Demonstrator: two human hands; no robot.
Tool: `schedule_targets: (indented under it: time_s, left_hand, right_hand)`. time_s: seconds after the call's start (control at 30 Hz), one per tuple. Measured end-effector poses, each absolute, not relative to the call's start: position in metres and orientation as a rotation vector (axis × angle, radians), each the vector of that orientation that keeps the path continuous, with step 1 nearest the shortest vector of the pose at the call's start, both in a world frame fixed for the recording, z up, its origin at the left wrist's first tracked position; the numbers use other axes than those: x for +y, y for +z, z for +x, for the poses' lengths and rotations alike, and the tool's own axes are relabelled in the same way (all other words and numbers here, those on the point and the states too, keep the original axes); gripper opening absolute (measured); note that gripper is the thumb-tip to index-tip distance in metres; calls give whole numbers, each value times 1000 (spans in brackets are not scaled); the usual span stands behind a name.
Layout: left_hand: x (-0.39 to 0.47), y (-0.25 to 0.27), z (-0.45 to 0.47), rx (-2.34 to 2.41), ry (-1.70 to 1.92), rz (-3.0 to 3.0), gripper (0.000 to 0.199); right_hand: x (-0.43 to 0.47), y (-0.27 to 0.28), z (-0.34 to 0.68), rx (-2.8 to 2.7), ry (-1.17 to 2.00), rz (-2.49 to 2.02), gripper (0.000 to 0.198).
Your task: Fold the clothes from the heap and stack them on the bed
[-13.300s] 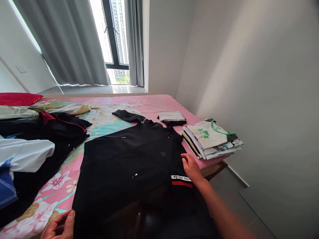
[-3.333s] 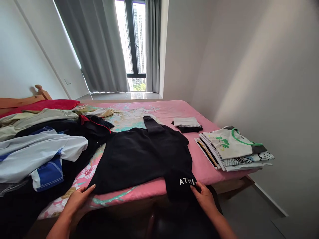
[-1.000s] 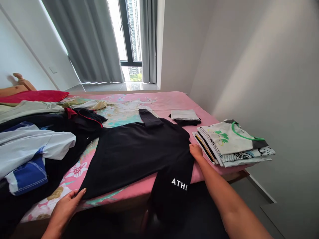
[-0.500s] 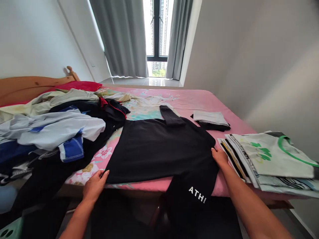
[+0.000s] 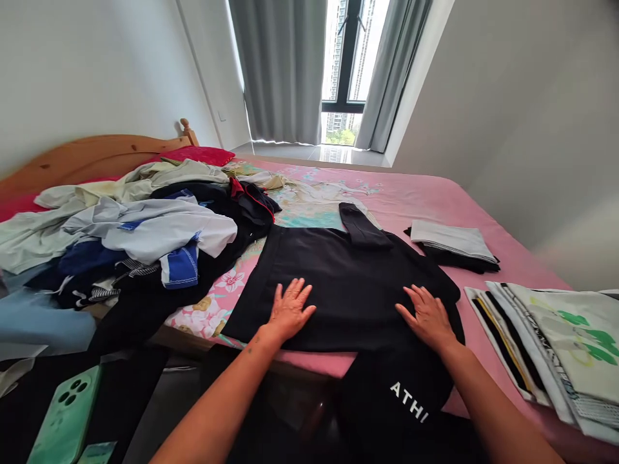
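A black long-sleeved top (image 5: 338,277) lies spread sideways on the bed, its hem side to the left. One sleeve points toward the window, folded over on the body. The other sleeve, with white letters reading "ATHI" (image 5: 409,401), hangs over the bed's near edge. My left hand (image 5: 291,308) rests flat on the left part of the top, fingers spread. On the right part, near the shoulder, my right hand (image 5: 428,316) lies with its fingers apart. Neither hand grips the cloth.
A loose heap of clothes (image 5: 159,225) covers the bed's left side. To the right are a small folded pile (image 5: 452,238) and a larger stack of folded shirts (image 5: 556,341). A green phone (image 5: 68,412) lies at the lower left. The bedsheet (image 5: 416,187) is pink.
Both hands have let go of the top's edges and moved inward onto its surface, lying flat. The view has shifted left, bringing the phone further into sight.
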State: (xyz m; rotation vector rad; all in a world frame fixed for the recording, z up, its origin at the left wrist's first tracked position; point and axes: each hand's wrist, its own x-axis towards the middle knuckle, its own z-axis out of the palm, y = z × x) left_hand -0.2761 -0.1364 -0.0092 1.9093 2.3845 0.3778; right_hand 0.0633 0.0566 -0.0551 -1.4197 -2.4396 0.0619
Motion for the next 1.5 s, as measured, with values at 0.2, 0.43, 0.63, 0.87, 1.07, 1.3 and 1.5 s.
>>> schedule_targets:
  time_s: [0.2, 0.43, 0.63, 0.87, 1.07, 1.3, 1.5]
  left_hand:
    - [-168, -40, -323, 2641, 164, 1622, 70]
    - [-161, -32, -319, 2604, 181, 1582, 69]
    - [-173, -25, -348, 2723, 194, 1395, 56]
    - [-186, -30, -366, 2699, 175, 1357, 57]
    - [-164, -18, -398, 2839, 372, 1215, 47]
    - [-117, -18, -429, 2904, 336, 1060, 42]
    - [-109, -30, -435, 2940, 311, 1071, 39]
  right_hand:
    - [58, -100, 104, -2471, -78, -1613, 70]
    - [60, -102, 100, -2472, -98, -1627, 72]
    - [60, -88, 88, -2491, -39, -1667, 70]
    - [37, -80, 64, -2579, 66, -1624, 68]
    - [43, -80, 84, -2495, -2, -1643, 63]
    - [18, -96, 95, -2411, -180, -1675, 69]
    - [6, -99, 96, -2366, -202, -1677, 74]
